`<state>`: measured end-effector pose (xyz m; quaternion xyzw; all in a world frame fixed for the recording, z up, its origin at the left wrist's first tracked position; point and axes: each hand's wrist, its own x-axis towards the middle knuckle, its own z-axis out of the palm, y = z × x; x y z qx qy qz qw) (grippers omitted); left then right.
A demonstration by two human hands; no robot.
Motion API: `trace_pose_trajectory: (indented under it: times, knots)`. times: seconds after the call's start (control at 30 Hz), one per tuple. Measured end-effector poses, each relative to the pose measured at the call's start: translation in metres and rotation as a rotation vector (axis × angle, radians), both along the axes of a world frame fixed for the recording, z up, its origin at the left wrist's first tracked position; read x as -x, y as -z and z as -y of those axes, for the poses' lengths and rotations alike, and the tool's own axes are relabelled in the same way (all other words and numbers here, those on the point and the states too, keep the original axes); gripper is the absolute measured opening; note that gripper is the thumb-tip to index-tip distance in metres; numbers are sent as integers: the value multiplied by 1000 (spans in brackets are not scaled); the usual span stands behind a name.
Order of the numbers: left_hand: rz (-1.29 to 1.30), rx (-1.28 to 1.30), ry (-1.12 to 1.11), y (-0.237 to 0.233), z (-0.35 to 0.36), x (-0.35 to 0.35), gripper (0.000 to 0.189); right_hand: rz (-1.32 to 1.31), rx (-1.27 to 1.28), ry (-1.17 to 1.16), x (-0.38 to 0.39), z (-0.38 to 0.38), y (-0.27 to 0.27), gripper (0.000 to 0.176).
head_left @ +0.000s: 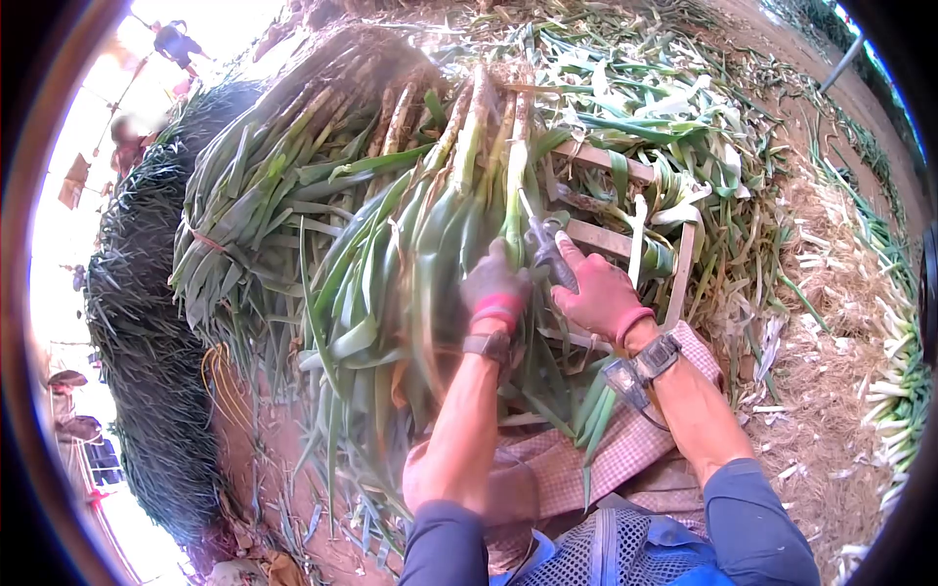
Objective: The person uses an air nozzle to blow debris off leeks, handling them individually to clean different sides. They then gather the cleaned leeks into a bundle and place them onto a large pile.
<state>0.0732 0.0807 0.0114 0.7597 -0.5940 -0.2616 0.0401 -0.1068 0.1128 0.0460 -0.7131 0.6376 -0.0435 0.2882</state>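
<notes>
My left hand, in a red and grey glove, is closed around the green part of a leek, its root end pointing away from me. Just to the right, my gloved right hand grips a small hand tool with a dark handle and a thin pale blade. The tip of that tool lies beside the leek stalk. More untrimmed leeks lie side by side under and left of my hands, their long leaves drooping towards me. My fingertips are partly hidden and slightly blurred.
A wooden frame stands at the right under loose leaves. Cut leaves are heaped behind it. Trimmed leeks lie at the far right, a tall leek stack at the left. Another person is at the upper left.
</notes>
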Motion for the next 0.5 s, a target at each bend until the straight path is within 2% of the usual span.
trace_pose_trajectory:
  times: [0.23,0.5]
  knots:
    - [-27,-24,-30,-15,-22,-1,71,14,32,42,0,33,-4,83]
    - [-109,29,-51,-1,-51,-7,69,-5,31,86,-4,88,0,86]
